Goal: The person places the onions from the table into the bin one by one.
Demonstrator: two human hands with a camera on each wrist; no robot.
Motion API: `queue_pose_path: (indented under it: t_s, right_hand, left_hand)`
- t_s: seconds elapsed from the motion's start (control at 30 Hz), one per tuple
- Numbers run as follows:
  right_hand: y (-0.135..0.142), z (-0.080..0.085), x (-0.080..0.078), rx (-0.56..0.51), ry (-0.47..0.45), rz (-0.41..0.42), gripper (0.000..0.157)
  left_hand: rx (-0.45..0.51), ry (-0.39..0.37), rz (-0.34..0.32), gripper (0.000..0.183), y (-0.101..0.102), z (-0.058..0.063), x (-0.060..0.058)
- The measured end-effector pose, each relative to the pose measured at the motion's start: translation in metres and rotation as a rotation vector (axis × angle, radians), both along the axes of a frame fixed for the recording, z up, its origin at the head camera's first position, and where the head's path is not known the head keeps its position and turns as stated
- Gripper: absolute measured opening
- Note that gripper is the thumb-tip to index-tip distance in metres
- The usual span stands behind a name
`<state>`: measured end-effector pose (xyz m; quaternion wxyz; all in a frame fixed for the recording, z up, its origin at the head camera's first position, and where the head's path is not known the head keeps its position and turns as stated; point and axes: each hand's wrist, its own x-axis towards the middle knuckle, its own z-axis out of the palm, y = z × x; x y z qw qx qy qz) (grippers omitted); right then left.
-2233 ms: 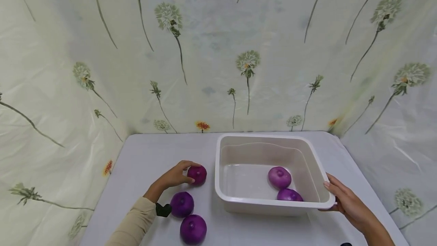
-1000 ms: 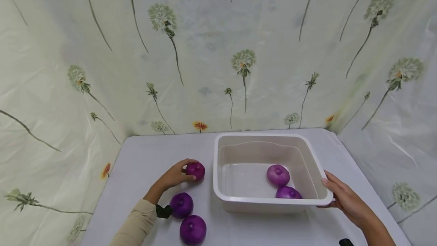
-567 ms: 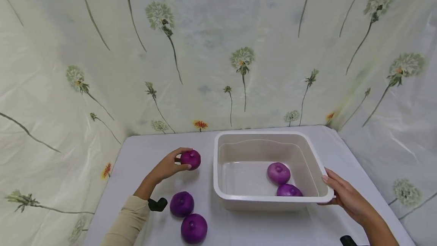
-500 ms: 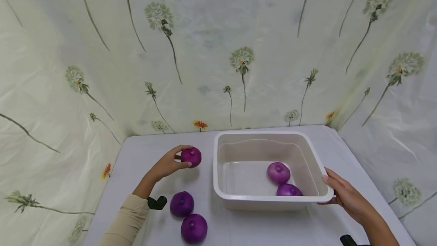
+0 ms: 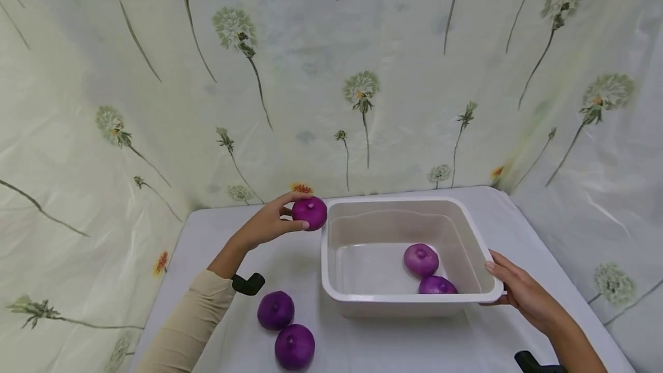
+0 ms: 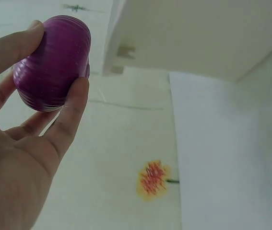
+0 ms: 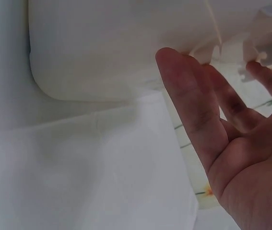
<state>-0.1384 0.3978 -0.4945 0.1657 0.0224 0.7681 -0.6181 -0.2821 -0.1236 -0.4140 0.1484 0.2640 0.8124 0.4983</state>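
Raised above the table at the white plastic tub's point(image 5: 409, 299) left rim, a red onion point(image 5: 309, 215) is held between the thumb and fingers of my left hand point(image 5: 264, 226). In the left wrist view the fingers curve around that onion point(image 6: 54, 62), and a pale wall of the tub point(image 6: 198, 38) shows beside it. My right hand point(image 5: 523, 291) grips the tub's right rim, thumb on top and fingers underneath. From the right wrist, my hand point(image 7: 241, 134) appears below the rim. Inside the tub, two onions lie toward the right: one paler point(image 5: 421, 259), one darker point(image 5: 437, 285).
Two more red onions point(image 5: 276, 310) point(image 5: 294, 346) sit on the white-covered table point(image 5: 393, 344), left of the tub. A floral curtain point(image 5: 290, 73) surrounds the table at the back and sides. Black wrist mounts point(image 5: 248, 284) show at both wrists.
My left hand has lifted the onion off the table and carried it up and right to the tub's rim. My right hand keeps its grip on the tub, and the view has shifted slightly.
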Motion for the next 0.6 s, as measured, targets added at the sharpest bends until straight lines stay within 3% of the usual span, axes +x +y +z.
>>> queue_pose_path:
  t_s: [0.23,0.43,0.6]
  right_hand:
    - [0.000,0.000,0.002,-0.010,-0.002,0.003,0.061]
    - [-0.001,0.001,0.002,0.017,-0.014,-0.024,0.064]
    - [-0.001,0.002,0.001,0.039,-0.014,-0.045,0.066]
  left_hand:
    - [-0.006,0.036,-0.120,0.057,0.044,0.015,-0.012]
    - [-0.031,0.049,-0.209,0.057,0.076,0.020,-0.016]
    - [-0.072,0.003,-0.276,0.056,0.103,0.019,-0.019]
